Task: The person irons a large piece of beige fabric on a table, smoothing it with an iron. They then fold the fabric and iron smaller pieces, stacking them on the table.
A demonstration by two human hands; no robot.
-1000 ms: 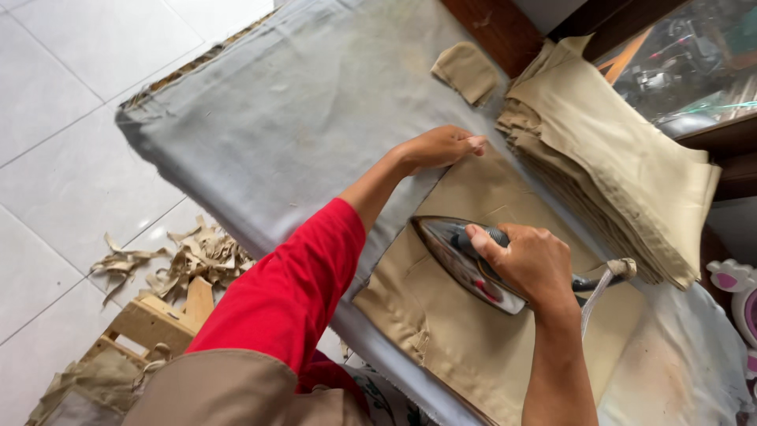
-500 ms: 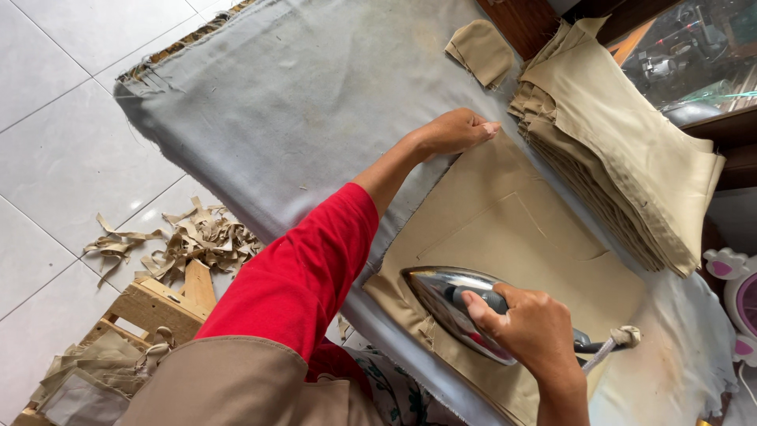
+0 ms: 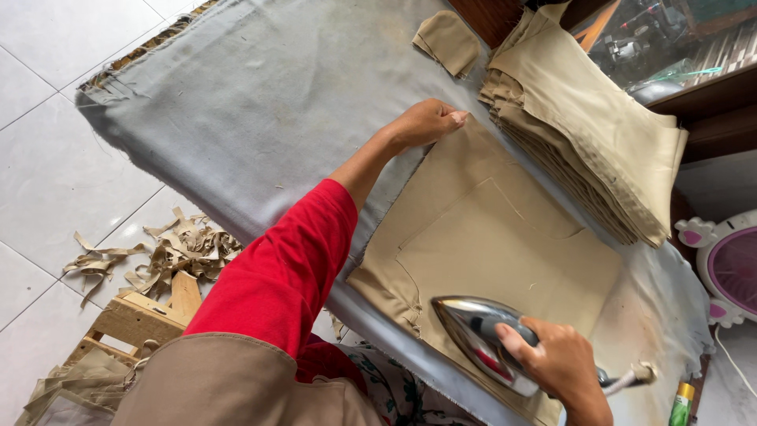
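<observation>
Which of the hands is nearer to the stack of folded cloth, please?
Left. The left hand rests on the cloth piece's corner just beside the stack of folded cloth; the right hand grips the iron, farther off.

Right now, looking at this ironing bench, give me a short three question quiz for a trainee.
1. True or false: the right hand grips the shiny metal clothes iron.
2. What does the left hand pin down? A) the flat tan fabric panel B) the tall stack of folded tan fabric pieces C) the small tan fabric scrap
3. What litters the white tiled floor beside the bench?

Key: 1 true; 2 A; 3 tan fabric offcuts.
</observation>
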